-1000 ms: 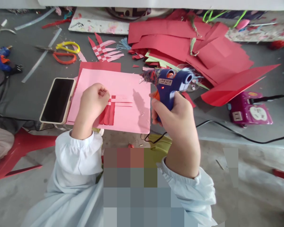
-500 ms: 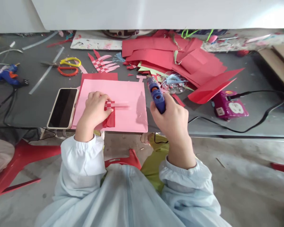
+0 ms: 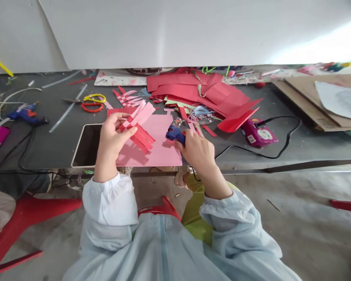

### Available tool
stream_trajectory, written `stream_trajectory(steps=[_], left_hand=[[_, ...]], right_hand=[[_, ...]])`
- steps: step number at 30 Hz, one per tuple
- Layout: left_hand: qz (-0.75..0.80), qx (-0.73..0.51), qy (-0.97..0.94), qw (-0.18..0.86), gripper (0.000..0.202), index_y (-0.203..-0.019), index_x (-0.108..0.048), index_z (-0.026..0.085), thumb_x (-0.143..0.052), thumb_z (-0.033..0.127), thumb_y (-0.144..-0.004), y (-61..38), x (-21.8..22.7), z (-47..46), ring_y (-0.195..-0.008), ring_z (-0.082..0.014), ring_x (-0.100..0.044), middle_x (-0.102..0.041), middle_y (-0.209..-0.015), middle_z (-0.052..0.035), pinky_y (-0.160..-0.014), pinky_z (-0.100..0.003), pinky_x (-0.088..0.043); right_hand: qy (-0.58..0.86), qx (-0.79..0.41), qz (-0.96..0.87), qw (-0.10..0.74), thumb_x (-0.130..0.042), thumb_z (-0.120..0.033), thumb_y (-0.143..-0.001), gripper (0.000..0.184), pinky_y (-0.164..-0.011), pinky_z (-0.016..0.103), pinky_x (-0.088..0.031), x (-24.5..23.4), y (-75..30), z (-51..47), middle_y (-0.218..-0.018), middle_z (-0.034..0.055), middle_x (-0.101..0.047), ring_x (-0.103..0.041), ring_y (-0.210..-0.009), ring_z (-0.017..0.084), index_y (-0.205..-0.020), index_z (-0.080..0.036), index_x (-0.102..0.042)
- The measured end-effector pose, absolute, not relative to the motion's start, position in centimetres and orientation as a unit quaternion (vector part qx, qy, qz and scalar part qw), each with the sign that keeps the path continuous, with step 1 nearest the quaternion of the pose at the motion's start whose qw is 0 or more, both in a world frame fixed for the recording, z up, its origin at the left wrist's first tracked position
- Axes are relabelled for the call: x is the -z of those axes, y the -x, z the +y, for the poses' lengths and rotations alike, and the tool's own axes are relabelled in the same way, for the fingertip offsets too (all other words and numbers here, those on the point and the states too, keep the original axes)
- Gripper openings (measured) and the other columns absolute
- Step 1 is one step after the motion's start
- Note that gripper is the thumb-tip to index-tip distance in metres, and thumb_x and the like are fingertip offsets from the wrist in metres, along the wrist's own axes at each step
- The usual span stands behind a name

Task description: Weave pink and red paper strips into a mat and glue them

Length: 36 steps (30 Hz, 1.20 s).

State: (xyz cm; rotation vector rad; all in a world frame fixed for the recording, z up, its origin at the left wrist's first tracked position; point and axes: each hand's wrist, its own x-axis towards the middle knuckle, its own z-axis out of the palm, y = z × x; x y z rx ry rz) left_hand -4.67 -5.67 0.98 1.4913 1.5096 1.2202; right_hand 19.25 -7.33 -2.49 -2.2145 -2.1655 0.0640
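Note:
My left hand (image 3: 112, 134) pinches a woven paper piece (image 3: 139, 132) of red and pink strips, tilted and raised above the pink paper sheet (image 3: 166, 154). Loose pink strips point up and away, while red ones hang toward the front right. My right hand (image 3: 199, 152) is wrapped round a blue hot glue gun (image 3: 175, 134), close to the right of the woven piece and apart from it; the gun's handle is partly hidden by the fingers. Beyond the sheet lies another red-and-pink woven piece (image 3: 127, 97).
Scissors (image 3: 92, 103) and a phone (image 3: 87, 146) lie to the left, with a second glue gun (image 3: 26, 114) farther out. Red paper sheets (image 3: 181, 91) are piled at the back. A purple power box (image 3: 259, 132) with a black cord and cardboard (image 3: 307, 101) stand right.
My left hand has lifted the woven piece off the pink sheet and turned it. My right hand has brought the glue gun left, nearer to it. The head view has tilted up slightly.

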Motion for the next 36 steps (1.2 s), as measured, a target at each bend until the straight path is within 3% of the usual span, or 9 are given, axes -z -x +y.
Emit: stream_trajectory(steps=[4,9,13,16,18,21,24,33,36], left_hand=[[0.529,-0.555,-0.561,0.314,0.035,-0.103,-0.058,0.023,-0.072,0.032,-0.071,4.7,-1.7,-6.3,-0.093,-0.0166,-0.069,-0.07,-0.099,-0.0022,-0.085,-0.03,-0.057],[0.444,-0.634,-0.531,0.345,0.042,-0.092,-0.062,0.022,-0.084,0.032,-0.058,4.2,-1.7,-6.5,-0.079,-0.0154,-0.069,-0.07,-0.087,0.0004,-0.072,-0.027,-0.058],[0.426,-0.629,-0.526,0.383,0.038,-0.088,-0.065,0.021,-0.086,0.028,-0.056,3.5,-2.0,-6.8,-0.076,-0.0141,-0.069,-0.071,-0.084,0.0008,-0.067,-0.024,-0.057],[0.43,-0.619,-0.523,0.397,0.038,-0.086,-0.067,0.021,-0.087,0.027,-0.054,3.1,-2.1,-7.2,-0.073,-0.0129,-0.067,-0.071,-0.084,0.001,-0.062,-0.023,-0.056],[0.432,-0.617,-0.523,0.399,0.037,-0.086,-0.068,0.02,-0.087,0.026,-0.055,2.8,-2.2,-7.3,-0.071,-0.0122,-0.066,-0.071,-0.082,0.0014,-0.062,-0.022,-0.056],[0.433,-0.602,-0.535,0.406,0.034,-0.085,-0.068,0.02,-0.086,0.025,-0.056,2.4,-2.3,-7.5,-0.069,-0.0117,-0.065,-0.07,-0.078,0.0018,-0.063,-0.023,-0.056],[0.433,-0.577,-0.56,0.408,0.03,-0.083,-0.067,0.019,-0.085,0.025,-0.059,2.0,-2.6,-7.7,-0.068,-0.0117,-0.065,-0.07,-0.077,0.0016,-0.062,-0.023,-0.056],[0.442,-0.569,-0.586,0.37,0.029,-0.084,-0.073,0.019,-0.077,0.048,-0.08,1.3,-1.6,-7.3,-0.069,-0.0117,-0.066,-0.072,-0.078,-0.002,-0.064,-0.023,-0.054],[0.449,-0.582,-0.581,0.35,0.028,-0.081,-0.075,0.02,-0.077,0.047,-0.082,0.9,-1.3,-7.1,-0.067,-0.011,-0.065,-0.072,-0.073,-0.0012,-0.062,-0.022,-0.053]], right_hand=[[0.694,-0.011,-0.72,0.009,-0.049,-0.046,-0.101,0.042,-0.072,0.035,-0.047,2.3,-18.4,-7.4,-0.112,0.0191,-0.072,-0.068,-0.106,0.033,-0.122,-0.012,-0.061],[0.658,0.012,-0.752,0.041,-0.059,-0.044,-0.096,0.051,-0.094,0.043,-0.047,1.6,-18.1,-7.9,-0.111,0.0227,-0.07,-0.063,-0.112,0.036,-0.133,-0.009,-0.064],[0.59,-0.046,-0.762,0.262,-0.053,-0.039,-0.098,0.04,-0.091,0.043,-0.049,-1.0,-18.3,-7.5,-0.102,0.0159,-0.072,-0.065,-0.095,0.028,-0.123,-0.014,-0.071],[0.505,-0.201,-0.706,0.455,-0.052,-0.055,-0.096,0.046,-0.077,0.035,-0.052,-3.5,-17.9,-6.7,-0.097,0.0104,-0.074,-0.067,-0.087,0.021,-0.11,-0.017,-0.073],[0.454,-0.306,-0.666,0.507,-0.059,-0.069,-0.087,0.054,-0.072,0.032,-0.052,-4.6,-17.2,-6.1,-0.089,0.0068,-0.072,-0.066,-0.082,0.018,-0.1,-0.019,-0.073],[0.408,-0.406,-0.64,0.509,-0.069,-0.077,-0.072,0.058,-0.062,0.028,-0.049,-5.0,-16.2,-5.3,-0.07,0.0003,-0.062,-0.058,-0.065,0.013,-0.08,-0.019,-0.068],[0.394,-0.445,-0.615,0.518,-0.078,-0.071,-0.068,0.054,-0.054,0.024,-0.043,-4.5,-15.6,-4.8,-0.063,-0.0028,-0.057,-0.052,-0.057,0.009,-0.069,-0.019,-0.062],[0.396,-0.471,-0.594,0.518,-0.082,-0.063,-0.066,0.051,-0.043,0.022,-0.036,-4.3,-16.4,-4.1,-0.057,-0.0038,-0.055,-0.051,-0.049,0.008,-0.064,-0.018,-0.057],[0.403,-0.479,-0.588,0.513,-0.082,-0.06,-0.067,0.05,-0.042,0.021,-0.036,-4.5,-16.6,-4.1,-0.057,-0.0041,-0.055,-0.05,-0.048,0.007,-0.063,-0.019,-0.056]])
